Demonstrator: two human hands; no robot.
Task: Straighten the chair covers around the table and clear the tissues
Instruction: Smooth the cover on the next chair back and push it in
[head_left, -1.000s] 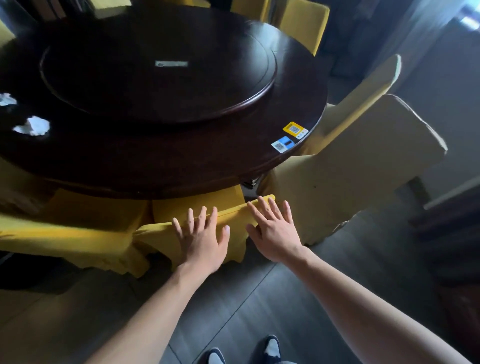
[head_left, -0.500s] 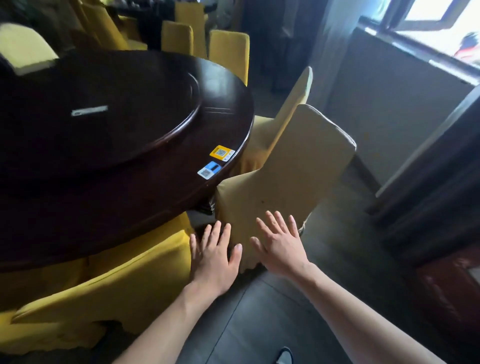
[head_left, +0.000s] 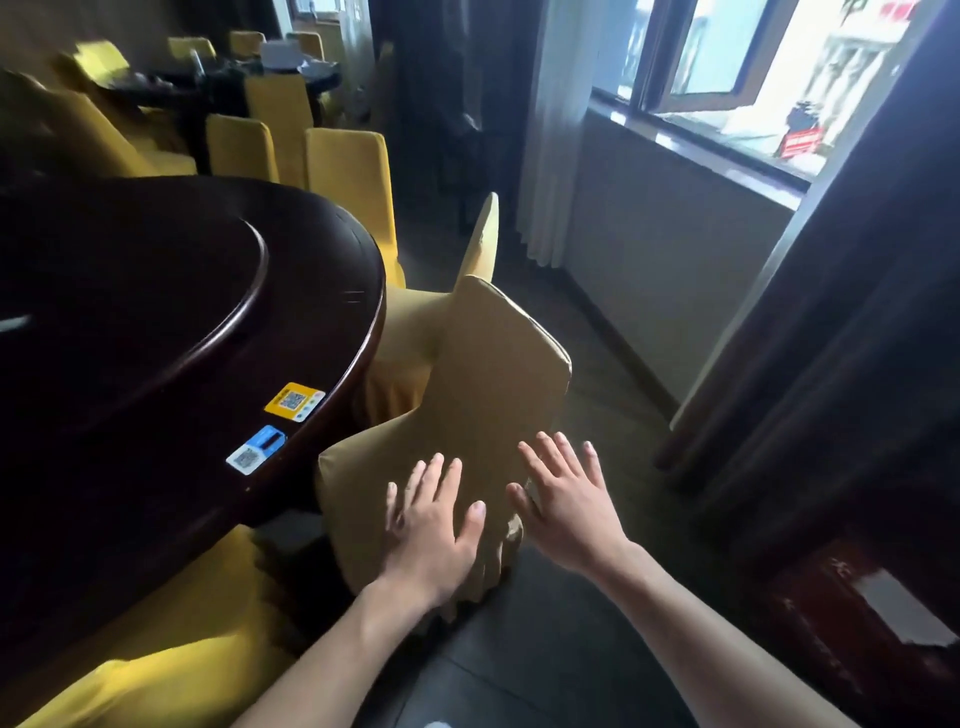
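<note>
You've moved on from the yellow chair; both hands, left (head_left: 434, 525) and right (head_left: 563, 499), now reach spread-fingered over the tan cover (head_left: 483, 395) at centre frame.

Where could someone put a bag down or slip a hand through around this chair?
Bare dark floor runs between the tan chair and the window wall. The table top near the stickers is bare too. It is crowded where the tan chair meets the table edge, and beside the yellow chair.
</note>
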